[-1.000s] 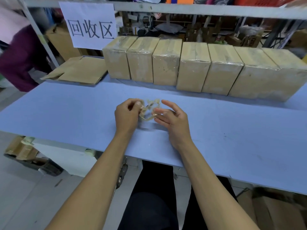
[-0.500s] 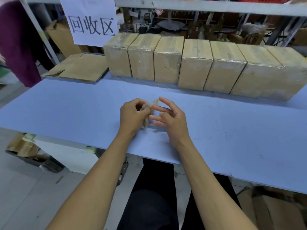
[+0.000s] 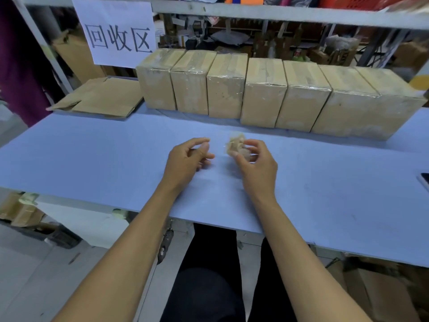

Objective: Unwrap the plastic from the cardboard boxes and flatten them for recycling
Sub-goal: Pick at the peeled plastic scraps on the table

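Observation:
Several plastic-wrapped cardboard boxes (image 3: 264, 96) stand in a row along the back of the blue table (image 3: 92, 154). A flattened cardboard box (image 3: 102, 98) lies at the back left. My right hand (image 3: 253, 163) holds a crumpled wad of plastic wrap (image 3: 236, 145) in its curled fingers, just above the table's middle. My left hand (image 3: 188, 159) hovers a short way to the left of the wad, fingers loosely curled, holding nothing.
A white paper sign (image 3: 118, 31) hangs on the shelf frame above the flattened box. A dark phone edge (image 3: 424, 182) shows at the right table edge. A person in dark purple (image 3: 21, 66) stands at the far left. Cardboard lies on the floor under the table.
Both hands were pressing the plastic wrap together into a wad. Now my left hand has let go and moved apart to the left, while my right hand keeps the wad.

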